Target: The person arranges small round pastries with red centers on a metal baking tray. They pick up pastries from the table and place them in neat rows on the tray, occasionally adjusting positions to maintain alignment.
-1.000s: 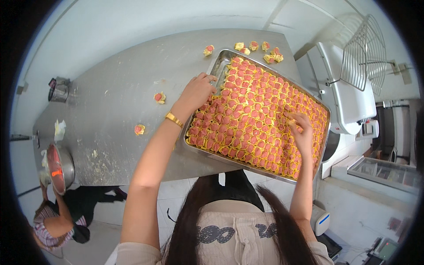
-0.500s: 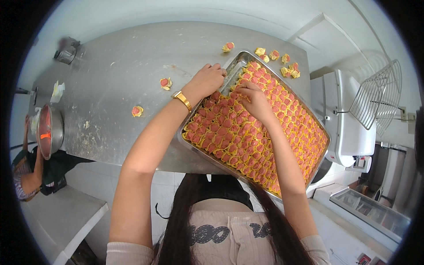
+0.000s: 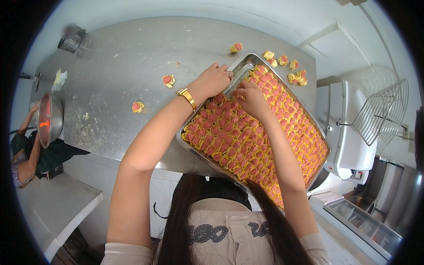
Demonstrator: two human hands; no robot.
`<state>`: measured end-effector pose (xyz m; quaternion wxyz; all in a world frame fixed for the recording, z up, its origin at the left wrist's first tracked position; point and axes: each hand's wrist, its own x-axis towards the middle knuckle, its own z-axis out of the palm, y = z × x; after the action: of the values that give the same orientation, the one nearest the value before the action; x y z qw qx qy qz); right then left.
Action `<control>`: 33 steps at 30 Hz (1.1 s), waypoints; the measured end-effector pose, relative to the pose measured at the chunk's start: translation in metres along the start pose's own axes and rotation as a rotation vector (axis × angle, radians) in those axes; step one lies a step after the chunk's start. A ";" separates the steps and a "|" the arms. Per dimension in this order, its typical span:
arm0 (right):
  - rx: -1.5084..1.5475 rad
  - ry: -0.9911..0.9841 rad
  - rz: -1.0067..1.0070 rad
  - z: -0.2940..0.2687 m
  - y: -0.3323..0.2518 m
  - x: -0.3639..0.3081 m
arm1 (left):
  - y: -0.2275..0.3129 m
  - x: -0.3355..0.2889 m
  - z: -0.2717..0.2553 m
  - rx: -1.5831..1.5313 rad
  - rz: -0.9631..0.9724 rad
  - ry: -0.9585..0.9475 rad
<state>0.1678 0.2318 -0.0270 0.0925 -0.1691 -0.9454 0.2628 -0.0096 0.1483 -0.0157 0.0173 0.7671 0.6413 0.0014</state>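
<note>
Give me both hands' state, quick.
Left hand: fingers curled over the metal tray rim, gripping it.
Right hand: fingers bent down among the dumplings; whether it holds one cannot be told.

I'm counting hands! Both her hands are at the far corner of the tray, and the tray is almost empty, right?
Not quite. In the head view both hands, left and right, are at the tray's far corner, but the tray is almost full of dumplings.
</note>
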 end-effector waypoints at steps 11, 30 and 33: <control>-0.074 -0.189 0.036 0.009 0.001 0.015 | -0.001 0.000 0.002 -0.027 -0.008 0.008; -0.249 -0.182 0.056 0.009 0.003 0.027 | -0.007 -0.001 0.008 -0.127 -0.031 0.097; -0.243 -0.219 0.075 0.008 0.003 0.028 | -0.006 -0.004 0.008 -0.160 -0.037 0.103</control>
<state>0.1402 0.2411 -0.0331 -0.0423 -0.1846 -0.9676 0.1669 -0.0162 0.1456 -0.0236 0.0456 0.7501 0.6534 0.0916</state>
